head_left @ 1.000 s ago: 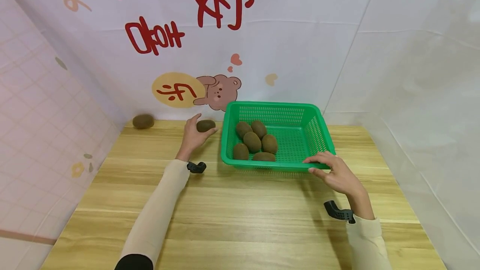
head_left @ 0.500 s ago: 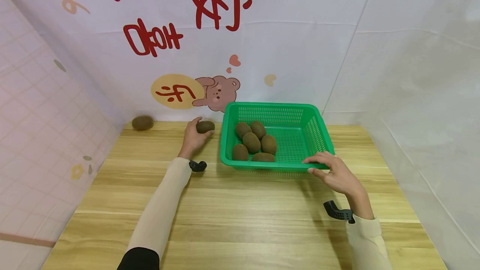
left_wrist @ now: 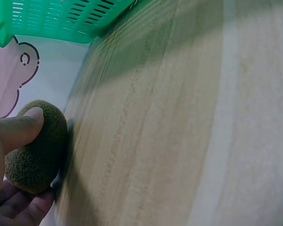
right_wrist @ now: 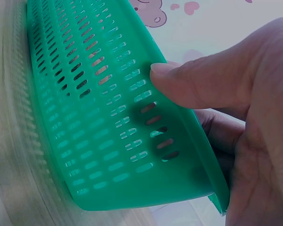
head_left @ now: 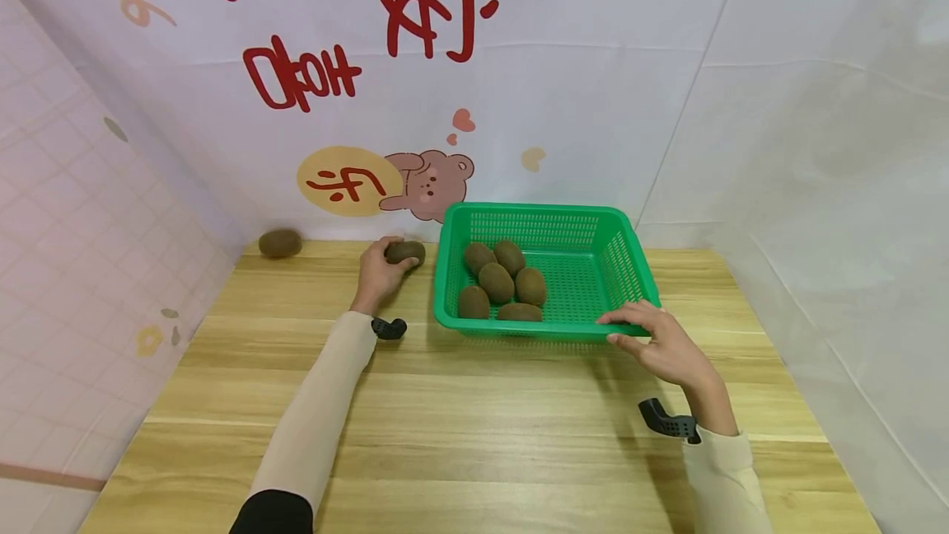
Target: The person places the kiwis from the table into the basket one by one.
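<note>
We count six kiwis [head_left: 496, 283] in one green basket [head_left: 567, 328], two more kiwis [head_left: 279, 243] left, one left hand [head_left: 378, 274], one right hand [head_left: 673, 348].

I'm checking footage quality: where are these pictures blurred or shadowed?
Head view: the green basket looks fairly sharp, with a soft shadow on the tabletop beside the right sleeve; left wrist view: blurry wood grain, a broad shadow across it, the held kiwi dark in places; right wrist view: tabletop smeared at the left edge, basket slots clear.
</note>
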Motion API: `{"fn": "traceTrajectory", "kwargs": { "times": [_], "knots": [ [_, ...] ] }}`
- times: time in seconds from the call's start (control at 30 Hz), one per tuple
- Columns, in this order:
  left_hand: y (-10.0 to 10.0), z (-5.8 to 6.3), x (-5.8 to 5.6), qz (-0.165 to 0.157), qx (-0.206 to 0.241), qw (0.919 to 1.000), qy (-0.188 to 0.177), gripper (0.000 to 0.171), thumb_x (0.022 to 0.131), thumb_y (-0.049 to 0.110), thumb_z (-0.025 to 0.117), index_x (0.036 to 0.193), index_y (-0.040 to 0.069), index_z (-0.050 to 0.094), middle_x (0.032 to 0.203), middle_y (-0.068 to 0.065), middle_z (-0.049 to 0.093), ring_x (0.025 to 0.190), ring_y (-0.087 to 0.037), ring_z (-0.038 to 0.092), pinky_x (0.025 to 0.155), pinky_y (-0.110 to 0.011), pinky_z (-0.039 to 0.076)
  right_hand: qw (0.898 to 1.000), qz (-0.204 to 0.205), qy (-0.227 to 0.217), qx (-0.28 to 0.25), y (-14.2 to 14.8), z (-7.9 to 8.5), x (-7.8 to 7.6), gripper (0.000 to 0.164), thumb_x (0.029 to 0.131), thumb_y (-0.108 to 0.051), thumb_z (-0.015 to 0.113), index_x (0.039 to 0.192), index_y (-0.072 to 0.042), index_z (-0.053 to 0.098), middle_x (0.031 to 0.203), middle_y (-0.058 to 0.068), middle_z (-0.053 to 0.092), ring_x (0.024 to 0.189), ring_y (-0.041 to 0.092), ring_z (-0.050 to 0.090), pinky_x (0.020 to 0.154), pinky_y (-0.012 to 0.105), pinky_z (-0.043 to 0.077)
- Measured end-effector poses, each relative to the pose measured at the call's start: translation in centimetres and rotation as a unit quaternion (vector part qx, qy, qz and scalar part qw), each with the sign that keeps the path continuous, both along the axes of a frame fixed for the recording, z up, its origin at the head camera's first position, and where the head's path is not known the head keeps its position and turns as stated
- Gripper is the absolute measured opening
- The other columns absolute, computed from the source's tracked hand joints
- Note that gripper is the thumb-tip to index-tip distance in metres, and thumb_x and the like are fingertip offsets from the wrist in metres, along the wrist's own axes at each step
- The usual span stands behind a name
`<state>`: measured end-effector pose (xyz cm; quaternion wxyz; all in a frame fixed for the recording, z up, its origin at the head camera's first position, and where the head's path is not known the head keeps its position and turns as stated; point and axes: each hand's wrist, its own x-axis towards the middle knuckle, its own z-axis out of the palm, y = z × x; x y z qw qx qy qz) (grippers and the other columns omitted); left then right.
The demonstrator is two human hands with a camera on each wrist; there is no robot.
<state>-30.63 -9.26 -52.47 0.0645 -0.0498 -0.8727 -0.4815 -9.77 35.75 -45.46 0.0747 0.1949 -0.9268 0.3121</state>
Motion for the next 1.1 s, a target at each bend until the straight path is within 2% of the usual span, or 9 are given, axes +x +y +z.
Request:
{"fn": "traceTrajectory", "kwargs": {
  "times": [0.13, 0.33, 0.47, 0.7, 0.93, 1.1],
  "knots": [
    [0.0, 0.1, 0.2, 0.001, 0.008, 1.0, 0.0, 0.05, 0.091, 0.016, 0.08, 0.136, 0.002, 0.061, 0.137, -0.022, 0.061, 0.128, -0.039, 0.056, 0.11, -0.053, 0.045, 1.0, 0.0, 0.003, 0.0, 0.1, -0.1, -0.1, 0.028, 0.092, -0.007, 0.075, 0.116, -0.022, 0.076, 0.108, -0.005, 0.069, 0.1, 0.008, 0.053, 0.085, 0.045, 0.048],
    [-0.1, 0.3, 0.6, 0.002, 0.012, 0.9999, 0.001, 0.05, 0.091, 0.018, 0.08, 0.135, 0.002, 0.062, 0.138, -0.021, 0.062, 0.128, -0.038, 0.057, 0.109, -0.053, 0.046, 1.0, 0.001, -0.004, 0.001, 0.0, -0.1, 0.0, 0.027, 0.092, -0.007, 0.075, 0.116, -0.02, 0.076, 0.111, -0.002, 0.069, 0.103, 0.018, 0.057, 0.087, 0.044, 0.048],
    [-0.2, 0.8, 0.8, 0.007, 0.023, 0.9997, -0.005, 0.05, 0.091, 0.022, 0.08, 0.135, 0.005, 0.062, 0.137, -0.019, 0.062, 0.126, -0.037, 0.058, 0.106, -0.052, 0.048, 1.0, -0.001, -0.011, -0.001, 0.0, -0.1, -0.1, 0.027, 0.092, -0.008, 0.075, 0.117, -0.02, 0.076, 0.113, -0.002, 0.069, 0.106, 0.014, 0.056, 0.09, 0.048, 0.048],
    [0.0, 1.6, 1.0, 0.003, 0.049, 0.9987, -0.009, 0.051, 0.091, 0.022, 0.08, 0.135, 0.006, 0.061, 0.136, -0.017, 0.063, 0.122, -0.033, 0.059, 0.102, -0.049, 0.05, 1.0, -0.005, -0.009, 0.002, 0.2, -0.1, -0.1, 0.029, 0.092, -0.008, 0.076, 0.116, -0.024, 0.075, 0.111, -0.006, 0.068, 0.105, 0.014, 0.056, 0.088, 0.048, 0.049],
    [-0.2, 2.4, 1.4, -0.005, 0.063, 0.998, 0.003, 0.051, 0.09, 0.022, 0.081, 0.135, 0.005, 0.062, 0.133, -0.018, 0.064, 0.122, -0.033, 0.058, 0.1, -0.047, 0.05, 1.0, -0.005, -0.011, 0.003, 0.1, 0.1, -0.1, 0.028, 0.092, -0.008, 0.075, 0.116, -0.024, 0.075, 0.112, -0.005, 0.068, 0.105, 0.019, 0.057, 0.088, 0.048, 0.049],
    [-0.3, 3.2, 1.6, -0.013, 0.062, 0.9976, 0.025, 0.051, 0.089, 0.023, 0.083, 0.133, 0.005, 0.064, 0.131, -0.019, 0.065, 0.121, -0.034, 0.06, 0.098, -0.049, 0.053, 1.0, -0.006, -0.007, 0.003, 0.0, 0.1, -0.1, 0.028, 0.092, -0.008, 0.075, 0.116, -0.022, 0.076, 0.111, -0.005, 0.069, 0.104, 0.016, 0.057, 0.088, 0.047, 0.049]
  ]
}}
